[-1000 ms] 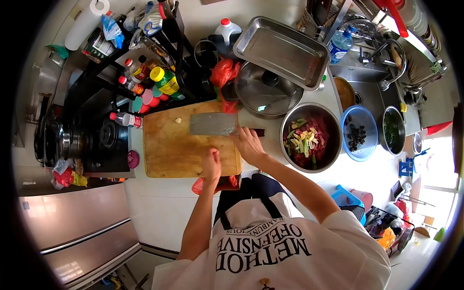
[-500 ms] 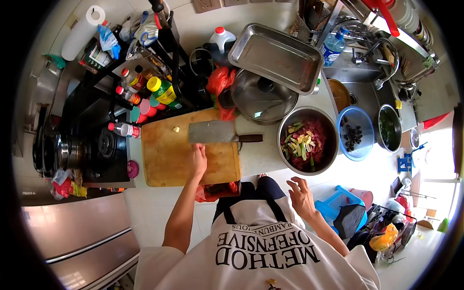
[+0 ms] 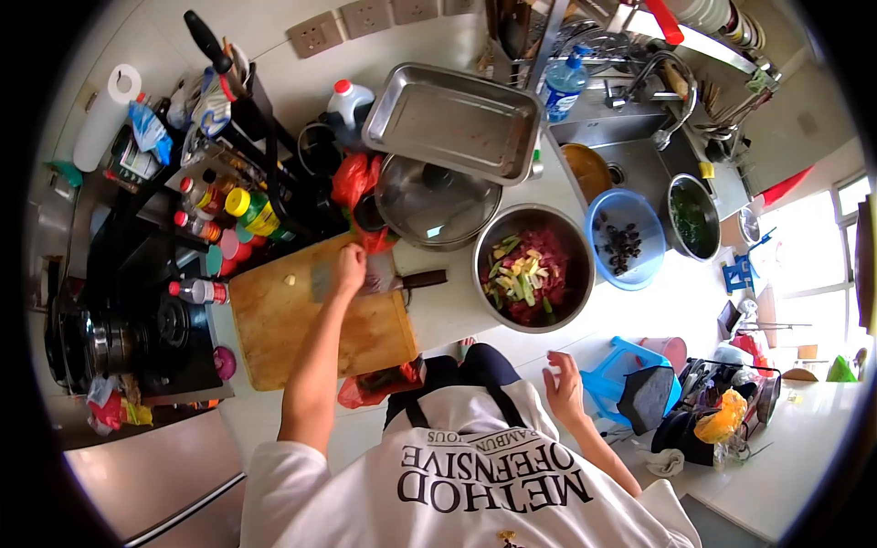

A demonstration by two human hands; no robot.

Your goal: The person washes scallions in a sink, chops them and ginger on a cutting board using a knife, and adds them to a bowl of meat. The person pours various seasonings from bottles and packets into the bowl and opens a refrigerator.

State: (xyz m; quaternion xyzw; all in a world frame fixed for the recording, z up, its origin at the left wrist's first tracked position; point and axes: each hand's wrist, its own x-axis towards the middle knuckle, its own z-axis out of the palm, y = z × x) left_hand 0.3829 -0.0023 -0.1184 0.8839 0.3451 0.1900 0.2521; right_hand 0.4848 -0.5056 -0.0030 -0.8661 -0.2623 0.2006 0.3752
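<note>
My left hand (image 3: pixel 349 269) is closed, fingers curled together, over the blade of a cleaver (image 3: pixel 380 273). Whatever its fingers hold, if anything, is hidden. The cleaver lies flat on the upper part of a wooden cutting board (image 3: pixel 311 324), its dark handle pointing right past the board's edge. A small pale piece, perhaps garlic (image 3: pixel 290 279), rests on the board to the left of the blade. My right hand (image 3: pixel 564 384) hangs in front of my body with loosely bent fingers and holds nothing. Above it stands a steel bowl (image 3: pixel 481 290) of raw red meat topped with sliced scallion and pale slices.
Behind the bowl, a steel tray (image 3: pixel 454 164) overlaps a glass-lidded pan (image 3: pixel 438 205). To the right are a blue basin (image 3: pixel 653 239) with dark pieces, a pot of greens (image 3: pixel 692 219) and the sink (image 3: pixel 639 142). Several bottles (image 3: pixel 256 212) stand left, near the stove (image 3: pixel 178 361).
My left hand has moved up from the blade's lower edge to over the blade. My right hand stays by my body, a little lower. The whole view has shifted and tilted.
</note>
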